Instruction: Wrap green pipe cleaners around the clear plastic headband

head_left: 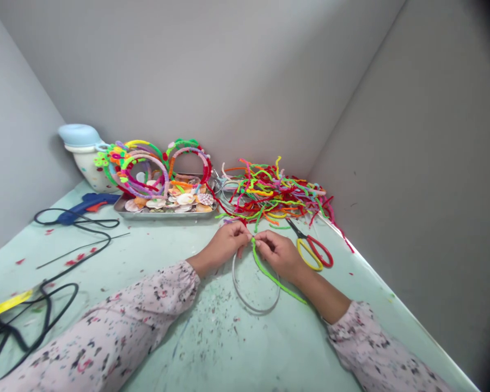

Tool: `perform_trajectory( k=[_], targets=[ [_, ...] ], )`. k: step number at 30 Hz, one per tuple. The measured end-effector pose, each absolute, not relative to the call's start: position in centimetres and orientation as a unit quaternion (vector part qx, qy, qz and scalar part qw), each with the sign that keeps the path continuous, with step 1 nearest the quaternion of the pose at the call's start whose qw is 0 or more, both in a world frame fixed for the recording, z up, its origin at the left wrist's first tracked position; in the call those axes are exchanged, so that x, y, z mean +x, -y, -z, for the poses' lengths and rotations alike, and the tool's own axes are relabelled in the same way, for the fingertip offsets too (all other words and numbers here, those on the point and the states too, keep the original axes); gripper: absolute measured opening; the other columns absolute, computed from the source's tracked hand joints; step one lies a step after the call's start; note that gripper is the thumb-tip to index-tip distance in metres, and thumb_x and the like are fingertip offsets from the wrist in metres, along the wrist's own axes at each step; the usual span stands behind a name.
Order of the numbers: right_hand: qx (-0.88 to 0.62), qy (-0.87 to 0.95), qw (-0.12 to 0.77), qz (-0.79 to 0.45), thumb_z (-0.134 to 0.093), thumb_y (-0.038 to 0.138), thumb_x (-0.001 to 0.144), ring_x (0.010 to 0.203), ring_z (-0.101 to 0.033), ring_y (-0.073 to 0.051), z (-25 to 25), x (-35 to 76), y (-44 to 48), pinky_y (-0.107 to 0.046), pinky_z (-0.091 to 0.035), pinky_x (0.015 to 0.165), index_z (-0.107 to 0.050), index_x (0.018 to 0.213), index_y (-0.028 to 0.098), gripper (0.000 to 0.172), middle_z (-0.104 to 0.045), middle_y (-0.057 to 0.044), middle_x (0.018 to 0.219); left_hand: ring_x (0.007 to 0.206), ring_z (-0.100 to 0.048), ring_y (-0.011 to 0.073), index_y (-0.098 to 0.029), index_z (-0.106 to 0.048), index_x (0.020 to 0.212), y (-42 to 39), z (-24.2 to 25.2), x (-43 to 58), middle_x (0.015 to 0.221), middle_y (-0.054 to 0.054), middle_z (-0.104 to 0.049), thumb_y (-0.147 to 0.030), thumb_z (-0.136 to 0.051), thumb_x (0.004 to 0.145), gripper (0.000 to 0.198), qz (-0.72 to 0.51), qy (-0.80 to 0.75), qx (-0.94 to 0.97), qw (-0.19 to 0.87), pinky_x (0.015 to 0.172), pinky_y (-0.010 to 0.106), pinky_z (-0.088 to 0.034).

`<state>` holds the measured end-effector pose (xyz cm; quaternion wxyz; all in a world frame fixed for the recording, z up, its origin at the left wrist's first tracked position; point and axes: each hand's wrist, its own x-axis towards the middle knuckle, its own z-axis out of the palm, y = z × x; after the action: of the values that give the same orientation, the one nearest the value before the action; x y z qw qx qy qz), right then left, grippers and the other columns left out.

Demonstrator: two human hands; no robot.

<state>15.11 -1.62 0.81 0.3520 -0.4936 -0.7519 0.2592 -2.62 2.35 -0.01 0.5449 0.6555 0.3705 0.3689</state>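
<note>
My left hand (225, 243) and my right hand (281, 252) meet over the pale green table (155, 256), both closed in a pinch. Between them they hold a thin grey headband hoop (251, 305) that loops down toward me. A bright green pipe cleaner (274, 277) starts at the pinch point and trails off to the lower right under my right wrist. My right fingers grip the pipe cleaner's end against the hoop; my left fingers grip the hoop beside it.
A pile of coloured pipe cleaners (273, 193) lies just beyond my hands. Red and yellow scissors (314, 249) sit to the right. A metal tray (167, 209) holds shells and decorated headbands (155, 163). A blue glue gun (85, 206) with black cable (65, 256) lies left.
</note>
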Motion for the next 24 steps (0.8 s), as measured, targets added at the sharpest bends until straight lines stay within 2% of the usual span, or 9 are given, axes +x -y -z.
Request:
perform_trajectory(
  k=[10, 19, 24],
  targets=[
    [-0.491, 0.784, 0.330, -0.187, -0.046, 0.024, 0.087, 0.075, -0.057, -0.016, -0.93, 14.88, 1.77, -0.027, -0.042, 0.071, -0.060, 0.092, 0.020, 0.016, -0.064, -0.004, 0.084, 0.042, -0.044, 0.0069, -0.016, -0.053, 0.074, -2.26, -0.08, -2.61, 0.049, -0.006, -0.048, -0.028, -0.054, 0.078, 0.013, -0.369, -0.373, 0.659, 0.539, 0.049, 0.020, -0.034],
    [-0.497, 0.757, 0.349, -0.240, -0.048, 0.026, 0.086, 0.063, -0.053, -0.014, -0.94, 14.98, 1.79, -0.025, -0.041, 0.061, -0.061, 0.091, 0.021, 0.015, -0.062, -0.001, 0.072, 0.044, -0.044, 0.0065, -0.016, -0.054, 0.074, -2.26, -0.09, -2.58, 0.052, -0.006, -0.050, -0.027, -0.055, 0.078, 0.012, -0.375, -0.367, 0.660, 0.538, 0.050, 0.019, -0.034],
    [-0.496, 0.763, 0.347, -0.228, -0.049, 0.023, 0.084, 0.064, -0.054, -0.014, -0.99, 14.89, 1.82, -0.025, -0.041, 0.062, -0.061, 0.091, 0.020, 0.014, -0.063, -0.001, 0.075, 0.045, -0.045, 0.0064, -0.015, -0.054, 0.073, -2.35, 0.01, -2.58, 0.055, -0.005, -0.051, -0.027, -0.055, 0.078, 0.012, -0.377, -0.366, 0.660, 0.537, 0.051, 0.019, -0.035]
  ],
)
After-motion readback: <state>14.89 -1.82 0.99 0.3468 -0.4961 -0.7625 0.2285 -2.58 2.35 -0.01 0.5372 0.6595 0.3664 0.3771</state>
